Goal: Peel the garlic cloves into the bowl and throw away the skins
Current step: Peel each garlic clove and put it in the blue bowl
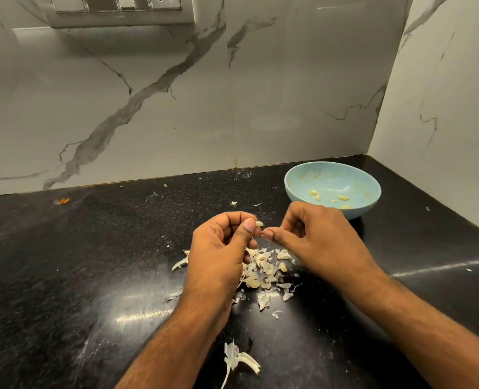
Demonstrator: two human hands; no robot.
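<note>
Left hand (pixel 221 242): your fingers are curled, thumb pressed up against the forefinger.
Right hand (pixel 314 234): your fingers are curled, thumb tip nearly meeting your left thumb.
Forearms: both bare, angled inward.

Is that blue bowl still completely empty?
No, the blue bowl already holds a few pale peeled garlic cloves on its bottom.

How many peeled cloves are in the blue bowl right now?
About 4 peeled cloves in the bowl: two touching at the left of its floor, one near the middle, one at the front. A smaller bit lies between; the right hand may hide more.
</note>
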